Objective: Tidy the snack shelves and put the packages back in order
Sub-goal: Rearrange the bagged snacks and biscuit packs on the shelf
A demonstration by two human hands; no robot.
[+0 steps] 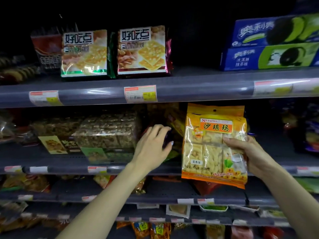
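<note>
My right hand (248, 152) grips an orange and yellow Shaqima bag (207, 149) by its right side and holds it upright in front of the middle shelf (69, 169). My left hand (153, 145) reaches into that shelf with curled fingers over a dark package (168, 140) lying in the shadow; whether it grips it I cannot tell. Left of this hand stand clear packs of nut brittle bars (107, 131).
The top shelf (189, 90) carries two cracker bags (141, 50), a dark bag at the left and stacked blue cookie boxes (269, 44) at the right. Price tags line the shelf rails. Lower shelves hold several mixed snack packs.
</note>
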